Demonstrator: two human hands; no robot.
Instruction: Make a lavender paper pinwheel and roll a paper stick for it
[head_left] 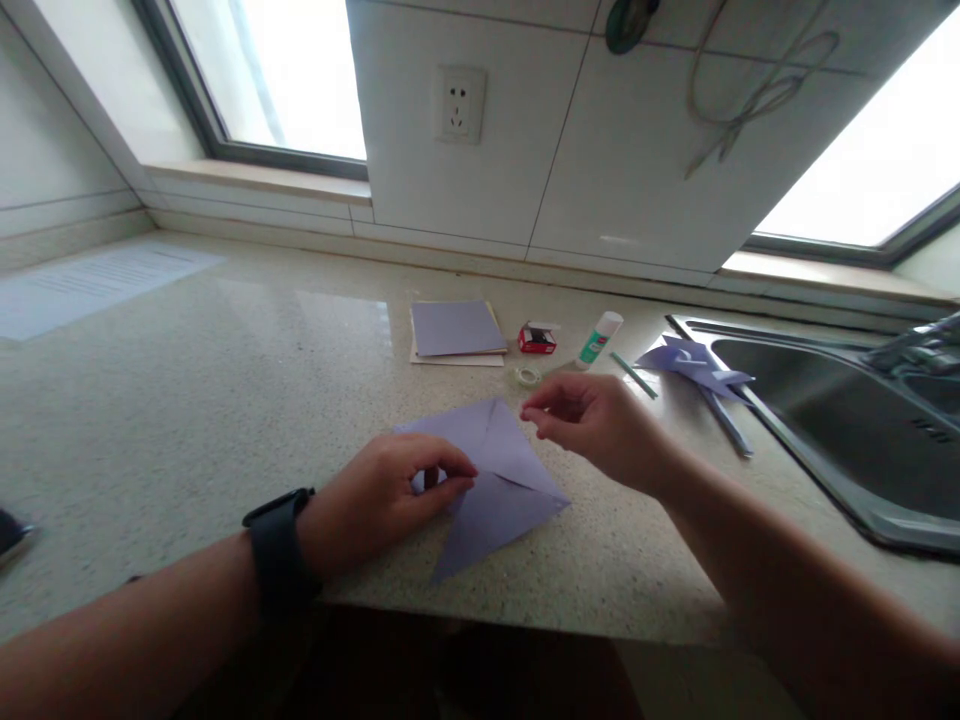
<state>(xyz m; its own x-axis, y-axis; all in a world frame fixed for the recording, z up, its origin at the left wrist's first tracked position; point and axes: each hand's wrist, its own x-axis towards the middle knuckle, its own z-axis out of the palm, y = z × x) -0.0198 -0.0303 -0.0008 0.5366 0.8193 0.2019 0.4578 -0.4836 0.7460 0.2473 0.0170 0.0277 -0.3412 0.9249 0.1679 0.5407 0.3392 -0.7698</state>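
**Holding the fold flat on the purple sheet**

The left hand (390,495), with a dark watch (279,545) on its wrist, rests on the near-left part of a purple paper square (502,480) that lies on the speckled countertop (187,400), close to the near edge. Its fingers are curled down onto the paper, thumb and fingertips pressing where the creases meet; they pin the sheet rather than lift it. The right hand (600,425) hovers just above the sheet's far-right corner, fingers loosely bunched. Whether it pinches anything small between thumb and forefinger cannot be told. The two hands are apart, with the sheet's centre between them.

To do this step well, I judge that the left fingertips should stay firm on the crease junction so the sheet cannot slide on the smooth stone. The right hand should come down on the raised flap from the far side, running along the fold line rather than across it. The sheet shows crossing diagonal creases, so keeping corner to corner matters.

Further back lie a stack of paper (456,332), a small red box (537,339), a glue stick (598,339) and a tape roll (527,376). A finished purple pinwheel (694,367) rests by the sink (862,520) at right.
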